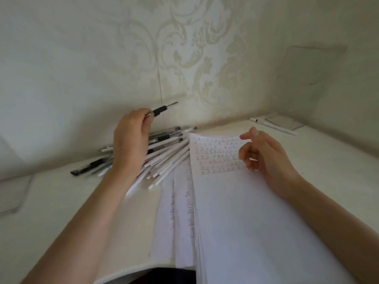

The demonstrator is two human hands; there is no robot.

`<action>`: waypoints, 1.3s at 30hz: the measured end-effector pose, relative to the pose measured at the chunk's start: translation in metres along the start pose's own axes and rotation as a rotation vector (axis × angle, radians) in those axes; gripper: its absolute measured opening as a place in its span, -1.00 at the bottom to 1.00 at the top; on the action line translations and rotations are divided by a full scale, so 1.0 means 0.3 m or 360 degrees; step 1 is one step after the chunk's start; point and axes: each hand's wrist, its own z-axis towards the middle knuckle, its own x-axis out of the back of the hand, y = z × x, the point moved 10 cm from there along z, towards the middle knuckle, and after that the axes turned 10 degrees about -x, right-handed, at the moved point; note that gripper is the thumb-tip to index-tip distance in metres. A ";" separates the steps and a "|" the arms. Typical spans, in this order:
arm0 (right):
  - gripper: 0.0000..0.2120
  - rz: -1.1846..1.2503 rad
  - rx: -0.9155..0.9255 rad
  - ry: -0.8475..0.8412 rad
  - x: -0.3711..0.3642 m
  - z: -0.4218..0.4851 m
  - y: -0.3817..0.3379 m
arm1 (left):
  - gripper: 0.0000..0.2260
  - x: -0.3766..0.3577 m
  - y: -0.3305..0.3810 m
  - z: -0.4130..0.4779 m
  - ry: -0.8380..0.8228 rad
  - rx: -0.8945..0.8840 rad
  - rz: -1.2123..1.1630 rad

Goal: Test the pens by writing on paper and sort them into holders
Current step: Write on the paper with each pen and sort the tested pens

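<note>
The held pen point(162, 109) has a black grip section, a clear barrel portion next to the fingers and a thin metallic tip. It is raised above the table point(51, 212), in front of the wall point(82, 58), with the tip pointing up and to the right. The left hand point(131, 140) pinches the barrel between thumb and fingertips, with the fingers curled in around it.

Below the left hand, the pile of pens point(164, 156) lies fanned on the table, its right side touching the left edge of the paper. Most barrels are white; several are clear with black grips. One black pen point(90, 167) lies at the left side of the pile.

The top sheet point(246, 222) lies centre-right. Rows of marks point(217, 154) fill its upper part. Further sheets point(180, 212), also marked, project from under its left edge.

The right hand point(264, 158) is over the upper right of the top sheet, beside the marks. Its index finger extends to the left and the other fingers are loosely curled, leaving a narrow opening; no object is visible in it. Contact with the paper cannot be determined.

A single white pen point(272, 126) lies well apart, at the far right near the wall.
</note>
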 end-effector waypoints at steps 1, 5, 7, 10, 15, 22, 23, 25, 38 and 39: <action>-0.62 0.0011 -0.0009 0.0009 0.005 0.002 0.001 | -0.84 0.029 -0.053 0.001 0.0012 0.0050 0.0083; -0.72 0.0006 -0.0044 0.0029 0.007 0.006 0.010 | -0.84 0.028 -0.150 -0.026 -0.0222 0.0356 0.0364; -0.72 -0.0038 -0.0052 0.0026 0.001 0.008 0.018 | -0.77 0.000 -0.150 -0.050 -0.0414 0.0495 0.0617; -0.73 -0.0100 -0.0038 0.0024 -0.004 0.006 0.008 | -0.73 -0.024 -0.061 -0.038 -0.0420 0.0370 0.0602; -0.86 -0.0268 0.0113 0.0468 0.166 0.037 -0.057 | -0.57 -0.224 0.356 -0.122 -0.0746 -0.0581 -0.0272; -0.68 -0.1388 0.0106 0.0871 0.415 0.199 -0.052 | -0.24 -0.403 0.440 -0.337 -0.1540 -0.0664 -0.0372; -0.65 -0.1519 0.0095 0.0794 0.406 0.239 -0.038 | -0.23 -0.401 0.443 -0.334 -0.1526 -0.0685 -0.0377; -0.61 -0.1698 0.0092 0.0646 0.379 0.313 -0.015 | -0.26 -0.397 0.451 -0.330 -0.1507 -0.0701 -0.0391; -0.70 -0.2198 0.0158 0.0870 0.330 0.364 -0.057 | -0.36 -0.398 0.455 -0.337 -0.1586 -0.0636 -0.0463; -0.71 -0.2161 0.0249 0.0910 0.321 0.317 -0.091 | -0.34 -0.399 0.455 -0.338 -0.1591 -0.0635 -0.0457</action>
